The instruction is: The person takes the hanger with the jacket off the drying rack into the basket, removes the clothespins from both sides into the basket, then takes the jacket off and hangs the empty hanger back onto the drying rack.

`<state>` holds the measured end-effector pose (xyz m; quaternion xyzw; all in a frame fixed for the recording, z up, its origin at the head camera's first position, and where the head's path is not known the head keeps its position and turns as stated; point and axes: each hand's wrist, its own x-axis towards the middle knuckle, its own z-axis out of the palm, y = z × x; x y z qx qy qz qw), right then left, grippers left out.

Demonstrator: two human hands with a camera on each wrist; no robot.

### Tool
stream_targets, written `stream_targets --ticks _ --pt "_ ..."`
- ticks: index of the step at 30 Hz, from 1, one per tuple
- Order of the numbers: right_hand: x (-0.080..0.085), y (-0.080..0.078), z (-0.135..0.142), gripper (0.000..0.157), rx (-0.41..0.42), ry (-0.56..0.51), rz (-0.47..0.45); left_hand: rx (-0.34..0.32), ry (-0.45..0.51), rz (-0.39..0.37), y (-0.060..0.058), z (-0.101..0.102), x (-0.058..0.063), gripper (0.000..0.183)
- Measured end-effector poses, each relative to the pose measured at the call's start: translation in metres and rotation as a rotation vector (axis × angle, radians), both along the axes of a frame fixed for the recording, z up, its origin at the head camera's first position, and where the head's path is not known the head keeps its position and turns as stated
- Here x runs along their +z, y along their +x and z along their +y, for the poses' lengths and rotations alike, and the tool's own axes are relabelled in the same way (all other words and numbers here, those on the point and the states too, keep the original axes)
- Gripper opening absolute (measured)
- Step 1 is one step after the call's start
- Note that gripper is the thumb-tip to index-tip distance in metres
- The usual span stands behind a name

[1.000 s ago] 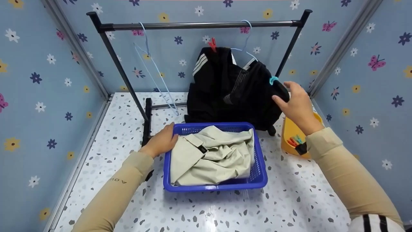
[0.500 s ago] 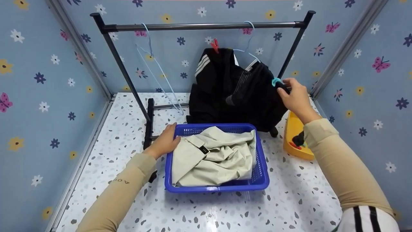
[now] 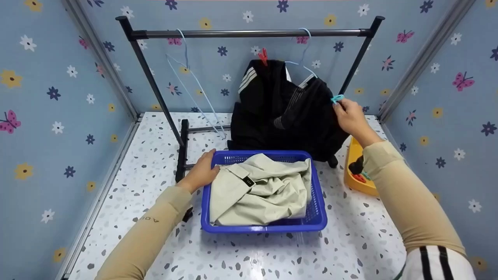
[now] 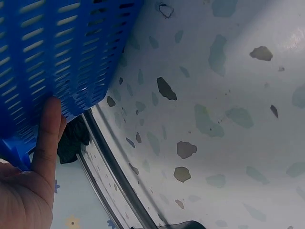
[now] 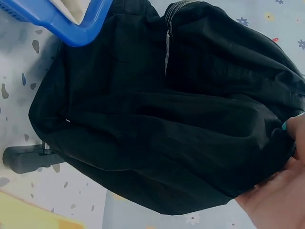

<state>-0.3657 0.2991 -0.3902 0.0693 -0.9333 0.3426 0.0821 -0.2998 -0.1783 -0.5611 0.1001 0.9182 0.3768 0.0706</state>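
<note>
A black jacket (image 3: 299, 120) with white stripes hangs from a light blue hanger (image 3: 305, 52). A red clothespin (image 3: 263, 57) sits on its left shoulder area, and a teal clothespin (image 3: 337, 98) on the right one. My right hand (image 3: 353, 119) pinches the teal clothespin; in the right wrist view only a sliver of it shows by the thumb, the fingers being partly behind the black cloth. My left hand (image 3: 201, 171) grips the left rim of a blue basket (image 3: 264, 229), fingers along its outer slotted wall. A crumpled pale beige garment (image 3: 272, 190) fills the basket.
The black clothes rack (image 3: 241, 34) stands behind the basket, its foot (image 5: 24, 159) beside the jacket's hem. Another light blue hanger (image 3: 202, 95) hangs bare at left. A yellow container (image 3: 362, 188) with several clothespins and a black item stands right. Flowered walls close in the sides.
My right hand has moved left and inward from beside the black sleeve onto the teal clothespin, which has turned slightly. My left hand keeps its hold on the basket.
</note>
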Motion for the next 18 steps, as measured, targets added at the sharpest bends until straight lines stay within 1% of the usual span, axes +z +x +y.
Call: stream_targets --ticks 1,2,3,4,5,7,8,9,10,11,12,14,15,16,17,18 --pt "0.000 -0.001 0.000 0.033 0.007 -0.002 0.001 0.014 0.003 0.025 0.000 0.001 -0.003 0.076" --pt "0.000 -0.001 -0.001 0.032 0.013 -0.003 0.006 0.014 0.003 0.048 -0.006 -0.002 -0.015 0.076" --pt "0.000 -0.002 -0.002 0.032 0.015 -0.004 0.014 0.015 -0.001 0.045 -0.010 -0.003 -0.018 0.076" --pt "-0.002 -0.002 -0.003 0.033 0.015 0.000 0.026 0.006 -0.001 0.061 -0.021 -0.009 -0.038 0.078" --pt "-0.003 -0.002 -0.004 0.033 0.012 0.005 0.042 -0.003 0.003 0.081 -0.030 -0.014 -0.054 0.080" --pt "-0.006 -0.001 -0.008 0.032 0.000 0.011 0.088 0.002 0.010 0.079 -0.028 -0.013 -0.053 0.080" --pt "-0.008 -0.001 -0.009 0.032 -0.008 0.015 0.113 -0.008 0.004 0.055 -0.024 -0.012 -0.044 0.080" --pt "-0.010 0.000 -0.010 0.032 -0.017 0.020 0.139 -0.002 -0.001 0.030 -0.016 -0.007 -0.029 0.079" --pt "-0.012 0.000 -0.012 0.031 -0.027 0.025 0.167 0.001 -0.002 0.040 -0.011 -0.005 -0.024 0.078" --pt "-0.013 0.001 -0.013 0.030 -0.035 0.026 0.192 0.009 0.003 0.029 0.003 0.001 -0.003 0.076" --pt "-0.014 0.002 -0.015 0.030 -0.043 0.025 0.218 0.018 0.001 0.011 0.012 0.006 0.012 0.074" --pt "-0.016 0.002 -0.017 0.030 -0.055 0.019 0.267 0.017 0.004 0.015 0.011 0.005 0.011 0.074" --pt "-0.017 0.002 -0.018 0.029 -0.059 0.010 0.292 0.020 0.005 0.037 0.008 0.003 0.004 0.074" --pt "-0.017 0.002 -0.019 0.029 -0.064 0.001 0.317 0.018 0.012 0.041 0.004 0.001 -0.001 0.075" --pt "-0.017 0.002 -0.019 0.029 -0.067 -0.011 0.340 0.016 0.017 0.042 -0.002 -0.002 -0.009 0.076" --pt "-0.016 0.002 -0.020 0.028 -0.070 -0.024 0.362 0.015 0.016 0.049 -0.009 -0.005 -0.019 0.077"
